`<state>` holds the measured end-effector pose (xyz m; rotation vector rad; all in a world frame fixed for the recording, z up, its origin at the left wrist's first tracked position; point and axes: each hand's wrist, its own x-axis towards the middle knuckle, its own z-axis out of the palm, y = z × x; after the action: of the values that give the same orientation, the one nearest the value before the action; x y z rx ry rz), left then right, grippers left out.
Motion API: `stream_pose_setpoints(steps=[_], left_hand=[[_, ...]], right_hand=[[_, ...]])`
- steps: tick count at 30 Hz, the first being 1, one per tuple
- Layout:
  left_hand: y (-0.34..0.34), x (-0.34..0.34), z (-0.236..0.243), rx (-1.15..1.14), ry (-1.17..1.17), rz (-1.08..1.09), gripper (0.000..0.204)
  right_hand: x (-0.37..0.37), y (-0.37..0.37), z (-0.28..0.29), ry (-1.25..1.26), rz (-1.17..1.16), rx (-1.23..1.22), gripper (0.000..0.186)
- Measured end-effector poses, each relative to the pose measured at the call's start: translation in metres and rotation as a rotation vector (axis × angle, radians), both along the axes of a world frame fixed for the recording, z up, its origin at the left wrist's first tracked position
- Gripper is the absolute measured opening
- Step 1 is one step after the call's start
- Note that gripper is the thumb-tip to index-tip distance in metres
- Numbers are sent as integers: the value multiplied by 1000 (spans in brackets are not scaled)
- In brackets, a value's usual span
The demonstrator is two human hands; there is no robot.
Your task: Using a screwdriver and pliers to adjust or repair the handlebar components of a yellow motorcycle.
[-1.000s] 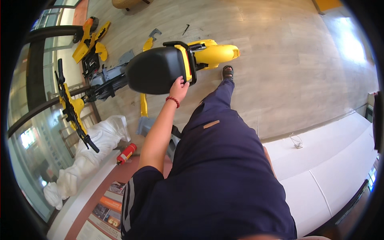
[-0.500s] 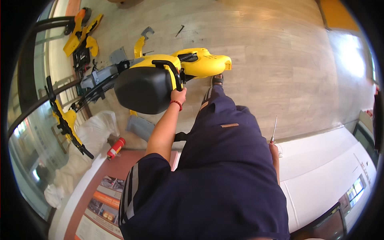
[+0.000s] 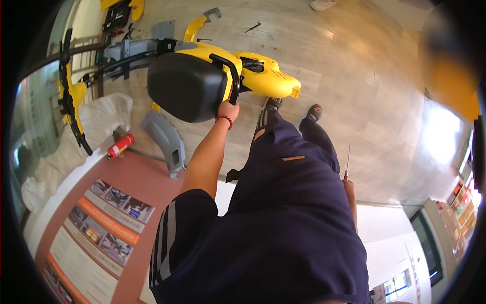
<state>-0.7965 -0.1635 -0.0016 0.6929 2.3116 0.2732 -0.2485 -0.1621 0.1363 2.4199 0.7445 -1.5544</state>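
Observation:
A partly stripped yellow scooter stands in front of me, with a black seat point(image 3: 185, 87) and a yellow rear body point(image 3: 271, 81). My left hand point(image 3: 229, 110), a red bead bracelet at its wrist, is closed round the black grab rail point(image 3: 235, 83) behind the seat. Down at my right side, my right hand point(image 3: 350, 187) grips a screwdriver point(image 3: 348, 161) by its red handle, the long thin shaft pointing away from me. My body hides part of that hand. The scooter's handlebar point(image 3: 76, 96) is at the far left.
A grey panel point(image 3: 164, 137) lies on the floor near a red fire extinguisher point(image 3: 120, 146). Beyond the scooter are a loose yellow panel point(image 3: 194, 29) and a black tool point(image 3: 252, 27). A printed board point(image 3: 101, 223) is at lower left. Another person's white shoe point(image 3: 322, 4) shows at the top.
My view has turned, so the surroundings have shifted. My right foot and another person's shoe now show. Both hands keep their holds on the grab rail and the screwdriver.

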Motion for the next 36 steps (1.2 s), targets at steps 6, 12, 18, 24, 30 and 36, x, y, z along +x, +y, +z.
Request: stream_pose_setpoints(steps=[6, 12, 18, 24, 30, 36], left_hand=[[9, 13, 21, -17, -39, 116, 32], [-5, 4, 41, 11, -26, 42, 36], [-48, -45, 52, 309, 376, 773, 20], [-87, -107, 20, 240, 35, 1190, 42], [-84, -218, 18, 377, 230, 811, 68], [-82, -186, 31, 746, -921, 1332, 63]], right_hand=[[11, 63, -4, -80, 201, 60, 5], [18, 141, -1, -73, 314, -43, 7], [74, 178, -26, -27, 186, -32, 9], [73, 178, -17, -85, 119, -46, 11], [-12, 135, -14, -210, 218, -65, 12], [-115, 77, -8, -160, 327, -103, 15]])
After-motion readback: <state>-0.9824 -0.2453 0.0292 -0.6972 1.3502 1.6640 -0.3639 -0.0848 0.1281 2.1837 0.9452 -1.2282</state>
